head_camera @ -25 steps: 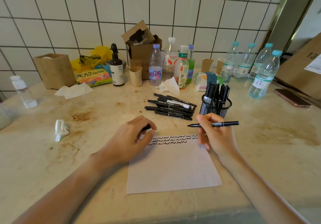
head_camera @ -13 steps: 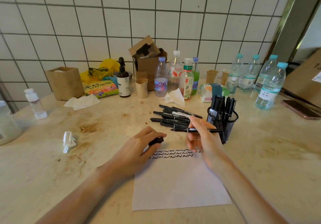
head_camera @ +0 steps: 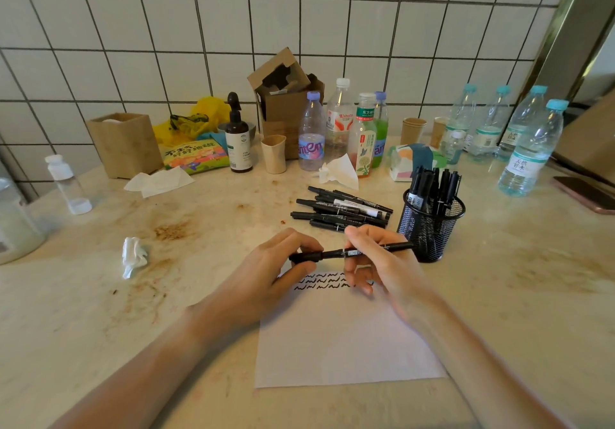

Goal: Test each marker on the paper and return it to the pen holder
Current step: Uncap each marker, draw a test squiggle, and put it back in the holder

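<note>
- A crumpled tissue [head_camera: 133,256] lies on the stained bench [head_camera: 83,312], well left of the hands.
- The left hand [head_camera: 278,270] is over the paper's far left corner; its fingers and thumb pinch the cap end of the marker [head_camera: 349,252].
- The paper [head_camera: 342,345] lies flat on the near bench, with two rows of black squiggles [head_camera: 326,280] along its far edge.
- The marker lies level between both hands, just above the squiggles.
- A heap of markers [head_camera: 342,209] lies on the bench just beyond the hands.
- The right hand [head_camera: 382,265] has its grip curled round the marker's barrel, the tail end sticking out right.
- The mesh holder [head_camera: 431,225] stands upright just right of the right hand, holding several black markers.
</note>
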